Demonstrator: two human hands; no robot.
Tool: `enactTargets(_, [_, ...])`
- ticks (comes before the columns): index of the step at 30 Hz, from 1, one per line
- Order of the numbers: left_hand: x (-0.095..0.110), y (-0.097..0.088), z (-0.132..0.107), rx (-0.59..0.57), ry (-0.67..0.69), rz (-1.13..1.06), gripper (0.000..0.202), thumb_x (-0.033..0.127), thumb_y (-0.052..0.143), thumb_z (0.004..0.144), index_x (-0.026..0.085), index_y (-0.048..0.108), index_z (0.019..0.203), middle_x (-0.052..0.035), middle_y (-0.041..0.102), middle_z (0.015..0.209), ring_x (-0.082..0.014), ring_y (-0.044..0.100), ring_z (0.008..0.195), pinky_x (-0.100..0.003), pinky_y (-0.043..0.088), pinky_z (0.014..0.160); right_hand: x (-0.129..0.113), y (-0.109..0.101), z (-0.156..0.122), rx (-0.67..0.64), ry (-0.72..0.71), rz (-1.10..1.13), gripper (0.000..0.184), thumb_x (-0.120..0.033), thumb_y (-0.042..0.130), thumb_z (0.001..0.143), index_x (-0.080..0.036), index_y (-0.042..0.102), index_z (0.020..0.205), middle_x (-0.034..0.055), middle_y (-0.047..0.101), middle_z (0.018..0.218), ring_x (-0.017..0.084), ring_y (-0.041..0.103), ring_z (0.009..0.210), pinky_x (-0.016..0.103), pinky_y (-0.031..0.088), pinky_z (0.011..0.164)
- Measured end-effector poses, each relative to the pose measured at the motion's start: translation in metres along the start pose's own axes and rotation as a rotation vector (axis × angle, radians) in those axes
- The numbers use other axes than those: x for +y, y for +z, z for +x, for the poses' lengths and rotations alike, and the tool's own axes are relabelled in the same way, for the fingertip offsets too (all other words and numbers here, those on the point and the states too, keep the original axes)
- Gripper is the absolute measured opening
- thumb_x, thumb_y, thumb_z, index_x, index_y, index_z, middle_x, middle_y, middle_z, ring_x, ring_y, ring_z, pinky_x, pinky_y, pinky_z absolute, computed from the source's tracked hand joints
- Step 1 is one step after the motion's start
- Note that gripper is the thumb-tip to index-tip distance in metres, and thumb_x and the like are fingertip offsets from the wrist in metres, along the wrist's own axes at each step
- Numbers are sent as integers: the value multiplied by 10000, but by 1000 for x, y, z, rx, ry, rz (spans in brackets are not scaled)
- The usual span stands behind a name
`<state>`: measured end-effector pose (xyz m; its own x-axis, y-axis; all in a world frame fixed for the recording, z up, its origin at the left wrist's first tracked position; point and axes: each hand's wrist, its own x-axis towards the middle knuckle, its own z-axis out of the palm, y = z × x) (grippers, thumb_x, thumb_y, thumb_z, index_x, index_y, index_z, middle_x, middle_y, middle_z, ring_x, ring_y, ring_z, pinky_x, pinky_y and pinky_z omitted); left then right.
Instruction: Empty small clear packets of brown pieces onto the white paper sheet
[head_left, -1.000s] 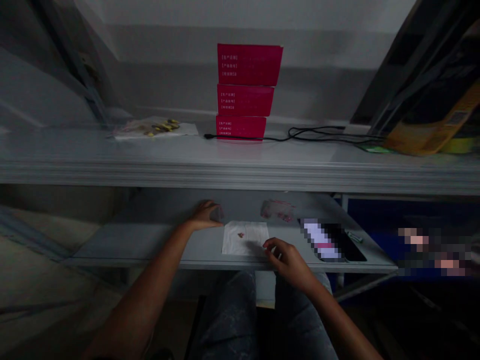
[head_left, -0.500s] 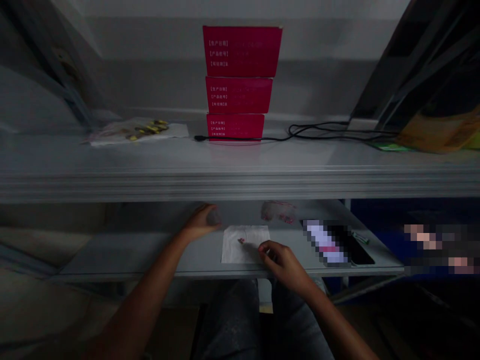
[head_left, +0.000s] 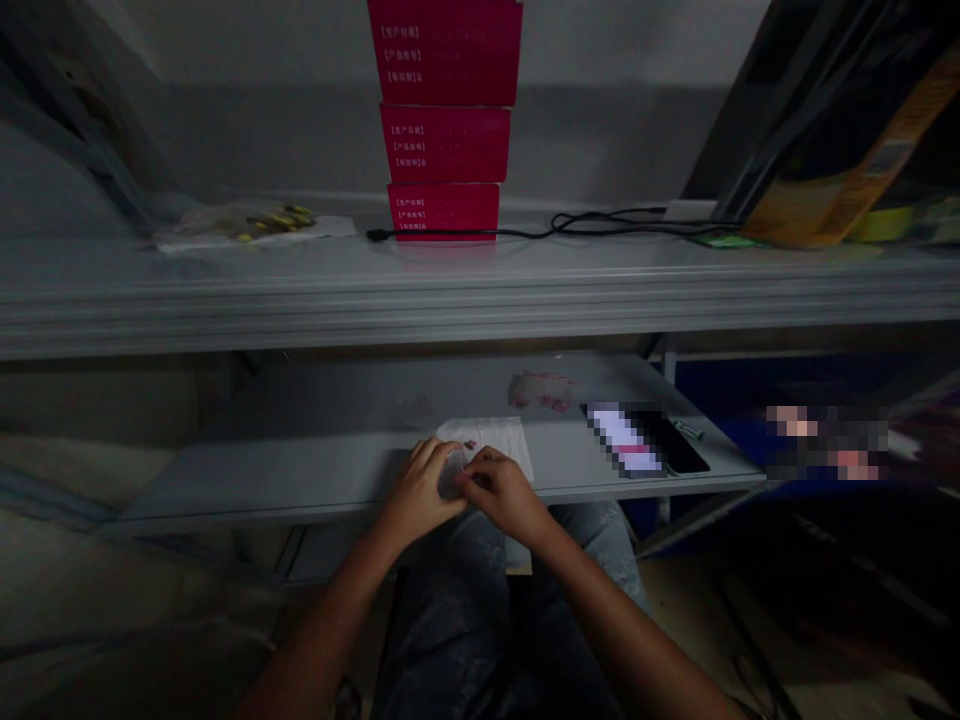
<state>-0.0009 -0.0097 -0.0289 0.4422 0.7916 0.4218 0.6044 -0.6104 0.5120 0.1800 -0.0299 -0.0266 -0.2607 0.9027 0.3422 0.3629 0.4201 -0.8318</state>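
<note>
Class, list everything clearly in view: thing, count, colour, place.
Shelf: one, grey, above desk
Desk: one, grey, below shelf
Boxes: three, red, stacked on shelf
Cable: one, black, before boxes
Yellow pieces: several, yellow, shelf's left
Pouch: one, orange, shelf's right
Paper: one, white, on desk
Bits: uncountable, reddish, on paper
Red-bit bag: one, clear, beyond paper
Phone: count unclear, black, desk's right
Green item: count unclear, green, beside phone
Small bag: one, clear, in left hand
Legs: two, bluish jeans, below desk
Left hand: one, bare, holding small bag
Right hand: one, bare, at small bag

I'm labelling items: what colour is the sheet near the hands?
The sheet is white; see the head view.
</note>
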Motion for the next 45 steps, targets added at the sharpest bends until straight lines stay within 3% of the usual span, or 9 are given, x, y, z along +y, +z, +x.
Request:
enactTargets(10, [6, -9, -11, 16, -77, -197, 425, 159, 724, 764, 244, 614, 1166, -72, 632, 1169, -261, 598, 1129, -411, 495, 971, -8, -5, -10, 20, -45, 129, 198, -329, 636, 951, -205, 758, 855, 56, 658, 915, 197, 626, 916, 343, 496, 850])
enactTargets(13, [5, -17, -6, -95, -114, -388, 399, 178, 714, 778, 243, 630, 1163, -70, 675, 1180, -251, 637, 1105, -399, 504, 977, -16, -14, -9, -49, -134, 144, 172, -347, 648, 943, -217, 754, 983, 76, 693, 1089, 222, 635, 1047, 371, 502, 925])
enactTargets(18, [5, -26, 1, -297, -164, -564, 342, 272, 701, 829, 260, 660, 1169, -58, 715, 1168, -245, 663, 1095, -393, 519, 973, -20, -28, -7, -301, -172, 16, 376, -374, 668, 914, -218, 664, 1255, 46, 739, 982, 174, 661, 765, 304, 522, 725])
enactTargets(22, [9, -32, 7, -358, -151, -558, 382, 279, 699, 837, 269, 658, 1216, -58, 716, 1200, -238, 670, 1095, -390, 519, 977, -22, -30, -3, -395, -261, -67, 384, -389, 670, 908, -215, 666, 1250, 61, 736, 1057, 189, 675, 832, 315, 519, 774])
enactTargets(27, [4, -36, 16, -396, -145, -549, 399, 293, 705, 833, 256, 667, 1229, -65, 717, 1227, -244, 672, 1109, -395, 526, 975, -24, -28, 2, -384, -295, -73, 363, -356, 688, 893, -220, 664, 1228, 75, 718, 1167, 213, 689, 968, 326, 522, 849])
enactTargets(31, [-17, -30, 26, -261, -202, -534, 394, 340, 720, 827, 219, 677, 1199, -75, 729, 1180, -252, 684, 1075, -390, 541, 943, -9, -33, 12, -180, -195, -50, 319, -309, 609, 947, -215, 628, 1251, 81, 695, 1201, 182, 684, 930, 292, 532, 786])
enactTargets(34, [-34, -16, 33, -130, -245, -467, 416, 385, 709, 837, 182, 670, 1197, -94, 742, 1093, -257, 695, 1004, -409, 550, 913, 17, -41, 29, -7, -56, -232, 243, -261, 562, 967, -174, 652, 1175, 90, 711, 1094, 169, 667, 825, 262, 505, 694])
enactTargets(39, [-51, 15, 32, 69, -271, -372, 532, 357, 743, 811, 185, 609, 1296, -115, 700, 1203, -256, 661, 1105, -421, 510, 998, 47, -44, 55, -125, 0, -605, 189, -291, 633, 936, -142, 731, 996, 123, 712, 1017, 209, 666, 892, 281, 472, 798])
enactTargets(45, [-49, 20, 28, 75, -208, -289, 514, 297, 764, 802, 192, 616, 1282, -114, 679, 1213, -260, 651, 1115, -423, 504, 1004, 53, -35, 62, -276, -3, -646, 195, -295, 620, 950, -153, 746, 994, 102, 714, 999, 175, 661, 839, 248, 441, 752])
